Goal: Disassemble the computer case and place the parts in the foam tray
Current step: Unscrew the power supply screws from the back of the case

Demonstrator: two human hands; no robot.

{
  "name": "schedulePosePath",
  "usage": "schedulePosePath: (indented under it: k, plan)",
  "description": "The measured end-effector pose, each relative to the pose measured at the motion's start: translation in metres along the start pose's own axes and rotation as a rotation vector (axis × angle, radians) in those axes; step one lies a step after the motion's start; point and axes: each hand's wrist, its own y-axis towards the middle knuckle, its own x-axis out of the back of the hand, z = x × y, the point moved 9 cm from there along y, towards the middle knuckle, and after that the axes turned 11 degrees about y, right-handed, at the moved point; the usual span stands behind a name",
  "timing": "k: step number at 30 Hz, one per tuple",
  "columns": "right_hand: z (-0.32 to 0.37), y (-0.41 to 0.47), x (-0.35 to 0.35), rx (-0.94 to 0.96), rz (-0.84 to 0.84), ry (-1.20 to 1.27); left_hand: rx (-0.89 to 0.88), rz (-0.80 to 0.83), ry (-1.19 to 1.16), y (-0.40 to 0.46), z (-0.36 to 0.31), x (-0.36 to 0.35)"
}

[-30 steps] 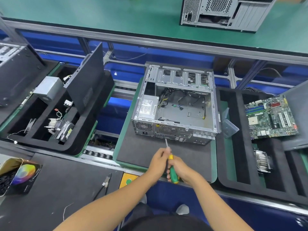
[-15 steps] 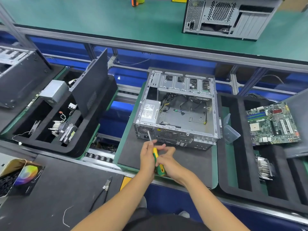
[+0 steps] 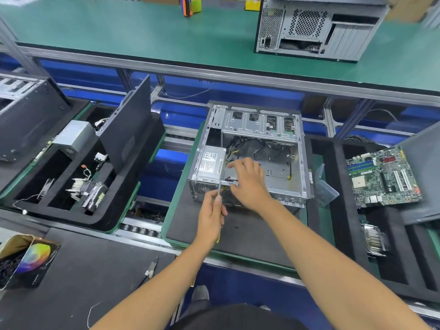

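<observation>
Steel-shafted screwdriver [image 3: 218,192], gripped by the left hand [image 3: 210,216], could slip off the computer case [image 3: 252,153] screw beside the right hand's [image 3: 250,183] loosely curled fingers

The computer case [image 3: 252,151] is a grey metal chassis with its side panel off, lying open side up on a dark foam mat. A silver power supply [image 3: 210,163] with a label sits in its near-left corner. Black and yellow cables [image 3: 240,145] run across the interior below the perforated drive cage [image 3: 259,123] at the far end. The foam tray [image 3: 333,177] is black with long compartments and lies just to the right of the case. A green motherboard [image 3: 383,177] rests tilted across its far compartments, and a finned heatsink [image 3: 373,239] sits nearer.
</observation>
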Motion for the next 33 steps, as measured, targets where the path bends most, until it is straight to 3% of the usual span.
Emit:
schedulePosePath:
  k: [4,10,29,33]
  plan:
    - [-0.023,0.008,-0.024,-0.107,0.294,0.021,0.026,0.052,0.061,-0.005,0.008,-0.009]
    - [-0.027,0.007,-0.029,-0.047,0.376,-0.015,0.039,0.068,0.115,-0.007,0.013,-0.006]
    - [-0.028,0.009,-0.029,-0.046,0.353,-0.027,0.029,0.082,0.177,-0.003,0.012,-0.001]
    - [-0.029,0.009,-0.03,-0.043,0.349,-0.031,0.0,0.021,0.425,-0.006,0.003,0.002]
